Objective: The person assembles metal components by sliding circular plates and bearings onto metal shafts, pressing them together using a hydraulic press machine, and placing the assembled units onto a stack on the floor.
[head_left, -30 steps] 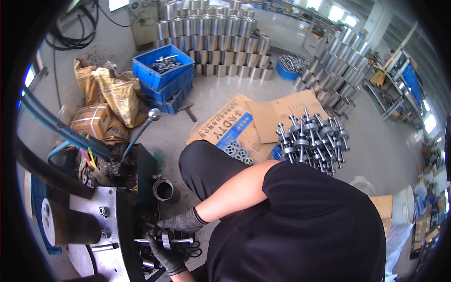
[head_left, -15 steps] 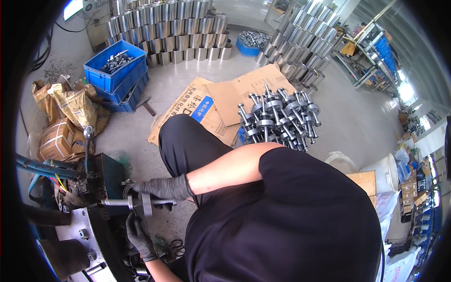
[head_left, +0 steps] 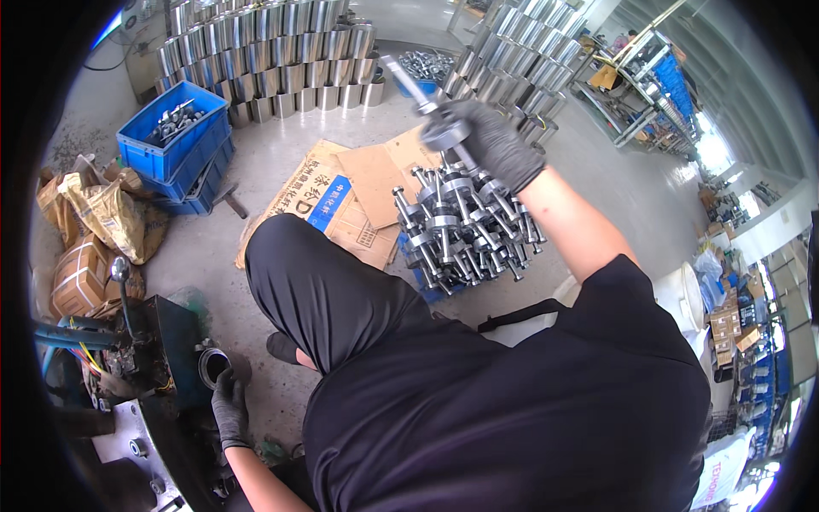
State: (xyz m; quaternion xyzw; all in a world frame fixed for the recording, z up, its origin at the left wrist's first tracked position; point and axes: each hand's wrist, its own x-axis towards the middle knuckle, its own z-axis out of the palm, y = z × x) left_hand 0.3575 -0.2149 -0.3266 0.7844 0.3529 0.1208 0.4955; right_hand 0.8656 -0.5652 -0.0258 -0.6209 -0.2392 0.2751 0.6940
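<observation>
My right hand, in a dark glove, is raised out to the right and grips a metal shaft with a disc on it. It hangs just above a pile of similar metal shafts stacked on the floor. My left hand, also gloved, rests low at the left on the edge of a dark machine, beside a short metal ring. Its fingers lie loosely apart and hold nothing. My black trousers and shirt fill the middle and lower part of the view.
Flattened cardboard lies on the concrete floor. Blue crates with metal parts stand at the left, next to brown sacks. Rows of shiny metal cylinders line the back. Shelving stands at the far right.
My right hand has lifted the shaft off the machine and swung it up and right over the pile. My left hand has let go and stays at the machine. The view has turned right.
</observation>
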